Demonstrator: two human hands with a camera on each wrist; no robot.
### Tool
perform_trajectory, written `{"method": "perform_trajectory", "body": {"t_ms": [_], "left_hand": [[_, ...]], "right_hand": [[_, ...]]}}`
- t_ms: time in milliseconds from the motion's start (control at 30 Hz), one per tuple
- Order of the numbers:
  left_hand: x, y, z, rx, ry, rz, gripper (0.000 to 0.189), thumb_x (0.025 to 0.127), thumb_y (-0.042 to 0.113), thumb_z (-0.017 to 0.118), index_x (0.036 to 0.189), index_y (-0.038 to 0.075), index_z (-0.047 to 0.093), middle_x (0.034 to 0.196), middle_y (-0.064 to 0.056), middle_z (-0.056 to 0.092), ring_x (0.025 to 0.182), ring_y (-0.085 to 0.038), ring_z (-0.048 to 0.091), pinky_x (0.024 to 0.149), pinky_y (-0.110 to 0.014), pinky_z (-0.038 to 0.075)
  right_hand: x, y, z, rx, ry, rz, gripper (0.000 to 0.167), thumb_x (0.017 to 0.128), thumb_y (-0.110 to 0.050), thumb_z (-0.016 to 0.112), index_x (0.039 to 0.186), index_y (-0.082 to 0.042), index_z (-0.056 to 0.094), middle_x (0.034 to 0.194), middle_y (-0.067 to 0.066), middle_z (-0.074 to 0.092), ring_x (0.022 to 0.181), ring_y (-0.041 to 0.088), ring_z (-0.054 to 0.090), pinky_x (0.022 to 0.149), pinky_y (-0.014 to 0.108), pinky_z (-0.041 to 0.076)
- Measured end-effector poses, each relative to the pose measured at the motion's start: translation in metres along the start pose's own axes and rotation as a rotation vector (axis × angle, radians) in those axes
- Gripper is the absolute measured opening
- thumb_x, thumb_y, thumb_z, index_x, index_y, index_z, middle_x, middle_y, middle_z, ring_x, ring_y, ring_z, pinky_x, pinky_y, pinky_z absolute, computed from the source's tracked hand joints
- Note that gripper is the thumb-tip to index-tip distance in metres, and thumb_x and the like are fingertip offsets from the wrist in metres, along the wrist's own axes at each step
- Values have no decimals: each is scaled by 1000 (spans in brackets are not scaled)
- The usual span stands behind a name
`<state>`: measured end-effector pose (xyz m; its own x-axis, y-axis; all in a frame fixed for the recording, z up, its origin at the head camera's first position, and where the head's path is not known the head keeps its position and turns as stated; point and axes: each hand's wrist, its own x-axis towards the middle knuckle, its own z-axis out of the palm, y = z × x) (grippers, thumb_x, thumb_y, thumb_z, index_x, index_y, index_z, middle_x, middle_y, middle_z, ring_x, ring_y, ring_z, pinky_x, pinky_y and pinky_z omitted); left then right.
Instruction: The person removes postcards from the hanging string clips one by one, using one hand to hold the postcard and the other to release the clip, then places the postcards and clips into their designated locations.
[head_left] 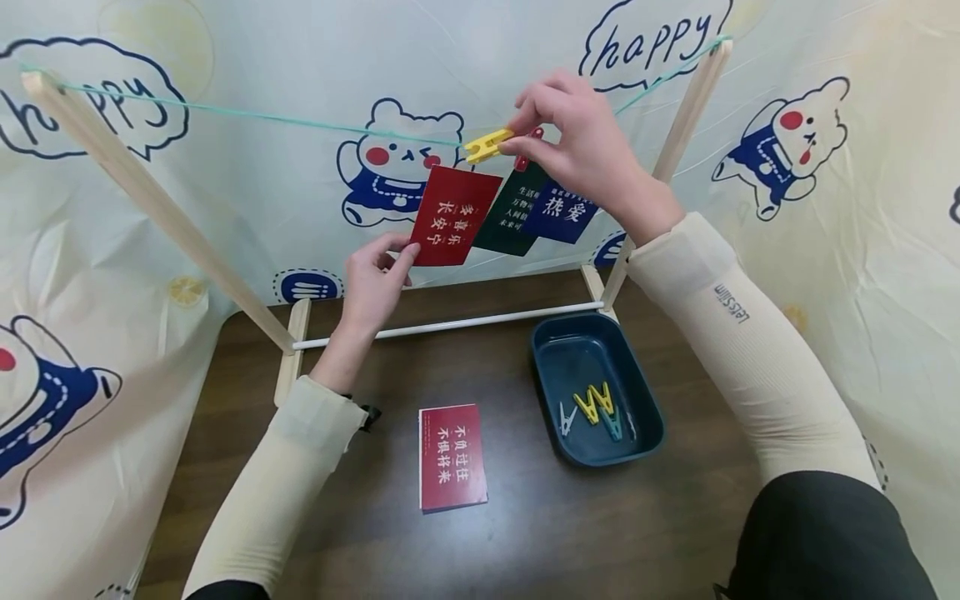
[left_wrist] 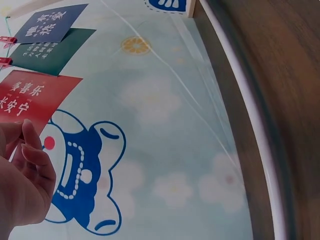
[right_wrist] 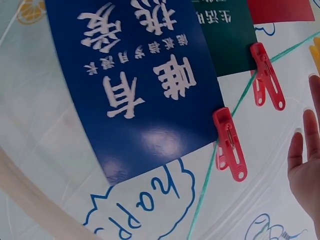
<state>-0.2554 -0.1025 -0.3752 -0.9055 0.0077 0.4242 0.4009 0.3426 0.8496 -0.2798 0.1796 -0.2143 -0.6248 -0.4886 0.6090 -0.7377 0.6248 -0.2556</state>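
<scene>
My left hand (head_left: 375, 279) pinches a red card (head_left: 453, 221) with white characters by its lower left corner, thumb in front. Above that card, my right hand (head_left: 573, 137) pinches a yellow clothespin (head_left: 486, 146) between thumb and fingers. Its jaws point left and overlap the green string (head_left: 300, 123), just over the card's top edge. To the right hang a dark green card (head_left: 510, 208) and a blue card (head_left: 562, 212), partly behind my right hand. In the right wrist view, a red clothespin (right_wrist: 230, 145) clips the blue card to the string, and another red clothespin (right_wrist: 267, 75) clips the green one.
Two wooden posts (head_left: 165, 217) carry the string, with a white rod (head_left: 487, 321) between their feet. A dark blue tray (head_left: 540, 392) on the brown table holds several clothespins (head_left: 587, 408). Left of it lies a stack of cards (head_left: 452, 458). A printed curtain hangs behind.
</scene>
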Motion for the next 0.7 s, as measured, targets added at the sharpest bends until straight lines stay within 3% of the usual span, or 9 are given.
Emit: {"method": "perform_trajectory", "body": {"t_ms": [133,333,500,700], "left_hand": [[-6,-3,-6,20,22,3,25,102,24,69,116,5,76,110,-11,75,62,-19,58,60,-19,50],[-18,-5,-13,46,32,-31,27,102,27,69,119,7,76,115,-11,76,64,-24,61,62,-20,51],[-28,-5,-19,58,22,-51,29,103,29,68,120,6,75,113,-11,75,63,-18,60,62,-20,51],[-44,-7,-19,47,-4,-75,28,103,28,68,117,6,75,103,-13,73,62,-16,60,58,-20,50]], "right_hand": [[-10,1,0,-3,-3,-17,26,96,-19,75,109,3,71,113,18,65,113,27,51,102,34,40],[-30,3,2,-4,-25,-28,27,93,-17,79,111,2,72,116,18,67,115,29,54,101,38,40],[-46,5,4,2,-60,-28,28,92,-13,80,113,3,72,119,20,66,117,32,54,101,45,40],[-68,10,10,10,-88,-44,30,90,-12,82,114,3,74,119,21,67,116,33,55,90,43,39]]}}
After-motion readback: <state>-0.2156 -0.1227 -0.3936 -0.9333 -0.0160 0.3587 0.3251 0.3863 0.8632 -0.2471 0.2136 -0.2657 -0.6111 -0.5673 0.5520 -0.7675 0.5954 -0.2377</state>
